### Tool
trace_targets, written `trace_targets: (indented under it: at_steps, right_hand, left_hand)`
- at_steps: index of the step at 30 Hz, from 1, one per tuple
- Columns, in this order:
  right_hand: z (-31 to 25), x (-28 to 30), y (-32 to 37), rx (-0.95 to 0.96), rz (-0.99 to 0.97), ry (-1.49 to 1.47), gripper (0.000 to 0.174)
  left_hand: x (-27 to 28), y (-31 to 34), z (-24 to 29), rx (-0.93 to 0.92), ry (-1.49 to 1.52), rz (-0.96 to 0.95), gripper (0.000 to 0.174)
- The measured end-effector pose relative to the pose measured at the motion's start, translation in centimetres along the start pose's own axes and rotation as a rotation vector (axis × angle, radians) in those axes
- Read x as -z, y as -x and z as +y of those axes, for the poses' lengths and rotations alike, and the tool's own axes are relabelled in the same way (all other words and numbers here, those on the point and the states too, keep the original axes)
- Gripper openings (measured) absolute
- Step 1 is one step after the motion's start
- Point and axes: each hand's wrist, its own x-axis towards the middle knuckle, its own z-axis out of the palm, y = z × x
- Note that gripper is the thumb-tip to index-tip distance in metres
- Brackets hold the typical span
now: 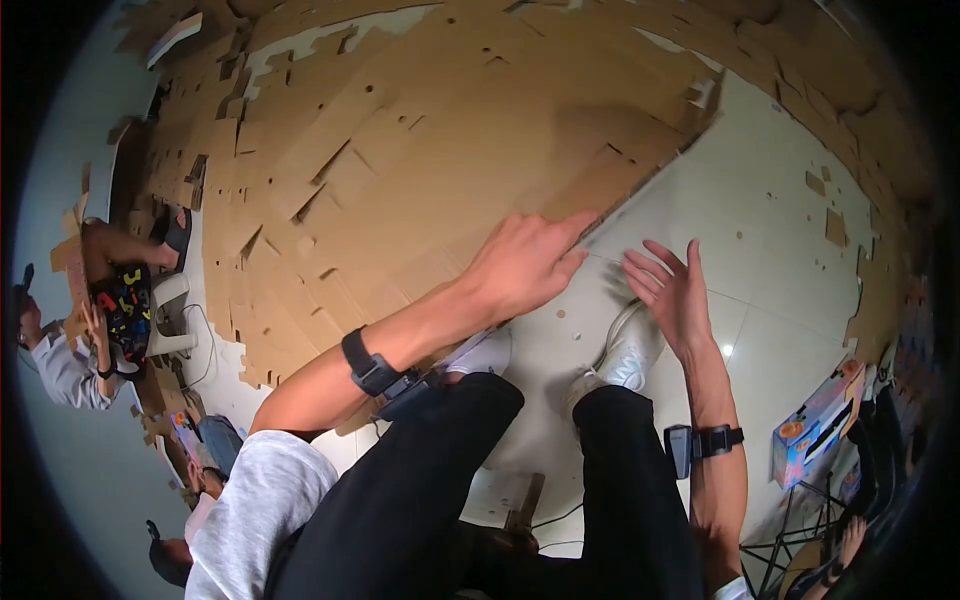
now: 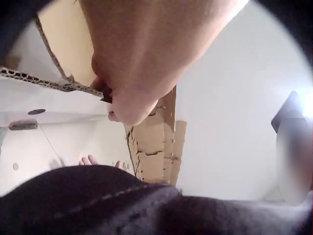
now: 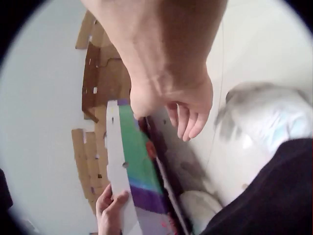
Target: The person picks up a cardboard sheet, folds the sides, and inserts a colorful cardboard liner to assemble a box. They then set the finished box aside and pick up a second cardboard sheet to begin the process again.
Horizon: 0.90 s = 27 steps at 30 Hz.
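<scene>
A very large brown cardboard sheet (image 1: 430, 150), with slits and small holes, spreads before the person in the head view. The left hand (image 1: 520, 265) holds its right edge near the knees. From the left wrist, that hand (image 2: 132, 103) pinches the corrugated edge of the cardboard (image 2: 68, 87), its fingertips partly hidden. Held off to the right of the edge, the right hand (image 1: 675, 300) has its fingers spread and nothing in them. In the right wrist view the right hand (image 3: 188, 103) hangs beside a printed board (image 3: 139, 156), fingers loosely bent; its thumb side is partly hidden.
Two white shoes (image 1: 628, 350) stand on the pale tiled floor (image 1: 770, 290). Cardboard pieces lie around the edges. A colourful box (image 1: 815, 425) is at the right; a seated person (image 1: 75, 365) is at the left. Another visible hand (image 3: 111, 210) touches the printed board.
</scene>
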Motion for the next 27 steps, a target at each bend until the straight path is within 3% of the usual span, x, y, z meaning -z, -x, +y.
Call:
trace_targets:
  at_steps: [3,5,7,8,10,11,14,17,20,21,22,24,26,27]
  right_hand:
    - [-1.4,-1.7,-0.9,-0.006,0.146,-0.310,0.088]
    - [-2.9,-0.6,-0.1,0.122,0.016,-0.417,0.088]
    - [-4.3,1.9,0.7,0.167,-0.038,-0.516,0.082]
    - [-4.6,2.9,1.1,0.142,-0.054,-0.522,0.079]
    - [-5.2,5.5,1.7,0.095,-0.080,-0.531,0.072]
    - [-3.4,10.0,0.5,0.025,-0.029,-0.336,0.061]
    - [-1.4,10.9,2.4,-0.293,-0.022,-0.347,0.054]
    - [0.6,13.5,1.9,-0.299,-0.008,-0.342,0.061]
    - [-0.5,8.7,5.0,-0.038,-0.051,-0.187,0.075]
    - [-0.5,8.8,5.7,0.009,-0.012,-0.214,0.088]
    - [-0.6,9.1,6.4,0.052,-0.016,-0.221,0.089]
    - [-1.0,10.0,7.4,0.146,-0.026,-0.236,0.090]
    - [-1.5,10.0,9.1,0.219,0.008,-0.297,0.085]
    - [-1.5,11.5,9.4,0.231,0.023,-0.319,0.084]
  left_hand:
    - [-0.5,1.5,-0.2,-0.152,0.046,-0.122,0.046]
    - [-0.3,3.1,0.1,-0.243,0.008,-0.234,0.045]
    - [0.7,3.6,0.2,-0.211,0.067,-0.404,0.044]
    - [1.1,3.8,0.1,-0.198,0.097,-0.491,0.044]
    - [-0.6,4.6,-1.5,-0.294,0.075,-0.484,0.043]
    - [-1.4,4.9,-2.0,-0.343,0.067,-0.485,0.043]
    - [-0.7,3.8,-1.0,-0.288,0.040,-0.651,0.042]
    - [-1.2,3.7,-1.6,-0.370,-0.067,-0.675,0.049]
    - [0.0,4.9,-0.6,-0.469,-0.070,-0.526,0.058]
    - [0.0,5.1,-0.2,-0.420,-0.050,-0.570,0.060]
    - [-0.1,5.3,0.3,-0.371,-0.030,-0.611,0.062]
    - [-0.4,5.0,1.5,-0.475,-0.124,-0.547,0.055]
    - [-1.2,4.3,2.9,-0.767,-0.340,-0.320,0.037]
    - [-2.2,3.7,3.3,-0.779,-0.339,-0.302,0.033]
